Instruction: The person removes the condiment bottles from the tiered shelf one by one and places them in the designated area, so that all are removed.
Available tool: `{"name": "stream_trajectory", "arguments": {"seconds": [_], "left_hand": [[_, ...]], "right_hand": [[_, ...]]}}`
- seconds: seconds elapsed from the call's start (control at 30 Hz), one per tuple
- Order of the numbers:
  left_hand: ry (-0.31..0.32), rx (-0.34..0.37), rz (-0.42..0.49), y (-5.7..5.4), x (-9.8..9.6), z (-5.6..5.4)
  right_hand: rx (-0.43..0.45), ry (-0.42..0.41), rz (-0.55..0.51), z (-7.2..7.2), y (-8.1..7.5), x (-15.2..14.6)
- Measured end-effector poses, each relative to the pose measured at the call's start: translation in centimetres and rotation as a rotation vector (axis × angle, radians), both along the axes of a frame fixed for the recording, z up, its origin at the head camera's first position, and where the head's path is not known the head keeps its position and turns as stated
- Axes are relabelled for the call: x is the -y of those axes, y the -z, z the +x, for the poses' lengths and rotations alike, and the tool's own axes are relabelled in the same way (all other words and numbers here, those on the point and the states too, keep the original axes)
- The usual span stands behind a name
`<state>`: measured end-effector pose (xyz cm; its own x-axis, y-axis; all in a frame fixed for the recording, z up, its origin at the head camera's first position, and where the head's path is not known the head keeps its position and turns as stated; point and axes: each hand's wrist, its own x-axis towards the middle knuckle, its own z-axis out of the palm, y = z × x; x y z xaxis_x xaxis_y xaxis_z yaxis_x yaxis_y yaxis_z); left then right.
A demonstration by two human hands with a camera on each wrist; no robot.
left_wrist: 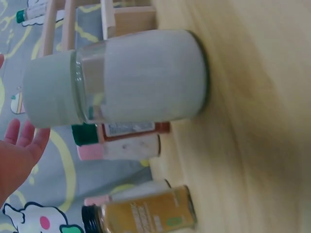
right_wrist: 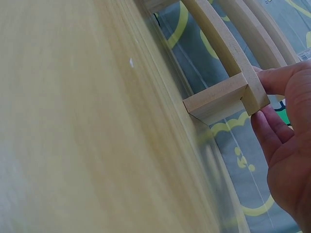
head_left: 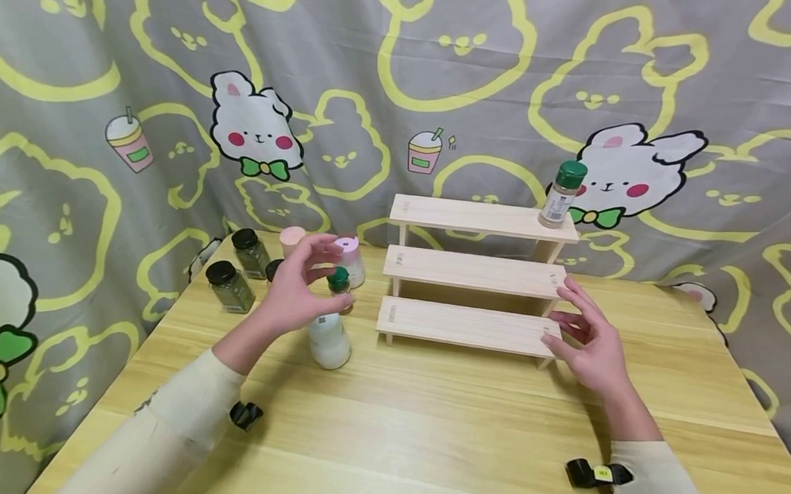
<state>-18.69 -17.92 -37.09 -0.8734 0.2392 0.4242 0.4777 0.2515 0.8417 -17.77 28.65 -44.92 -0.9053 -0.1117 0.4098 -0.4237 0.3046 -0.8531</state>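
Note:
My left hand (head_left: 293, 290) hovers over the jars at the left, thumb and fingers apart around a small green-capped spice bottle (head_left: 339, 280); contact is not visible. Below the thumb stands a jar of white contents (head_left: 330, 345); its pale green lid (left_wrist: 51, 90) shows in the left wrist view. My right hand (head_left: 593, 350) grips the right end of a three-tier wooden rack (head_left: 468, 325). In the right wrist view, the thumb lies on one face of the lowest board (right_wrist: 233, 53) and fingers touch its other side. Another green-capped spice bottle (head_left: 560, 197) stands on the top tier's right end.
Two black-lidded jars, one nearer (head_left: 231, 288) and one farther (head_left: 251, 254), stand at the table's left. Close behind my left hand are a pink-lidded container (head_left: 293, 237) and a purple-lidded one (head_left: 351, 260). A patterned curtain (head_left: 351, 46) hangs behind the wooden table (head_left: 413, 439).

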Motion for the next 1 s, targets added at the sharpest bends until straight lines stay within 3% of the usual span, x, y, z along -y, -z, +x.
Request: {"name": "stream_trajectory", "arguments": {"seconds": [0.13,0.27,0.53,0.63,1.0], "left_hand": [[0.029,-0.014,0.020,-0.7,-1.0,-0.7],[0.038,-0.009,0.020,-1.2,-2.0,-1.3],[0.039,0.029,0.052,-1.9,-4.2,-2.6],[0.044,0.032,0.058,-2.2,-5.1,-3.1],[0.072,0.021,0.047,-3.9,-8.7,-5.5]], "right_hand": [[0.003,-0.011,-0.024,-0.2,0.5,-0.2],[0.011,-0.011,-0.026,0.5,-0.7,0.3],[0.001,-0.003,-0.029,-0.8,1.4,-0.7],[-0.009,-0.003,-0.031,-0.9,1.5,-0.8],[-0.007,-0.017,-0.037,0.6,-1.2,0.4]]}}
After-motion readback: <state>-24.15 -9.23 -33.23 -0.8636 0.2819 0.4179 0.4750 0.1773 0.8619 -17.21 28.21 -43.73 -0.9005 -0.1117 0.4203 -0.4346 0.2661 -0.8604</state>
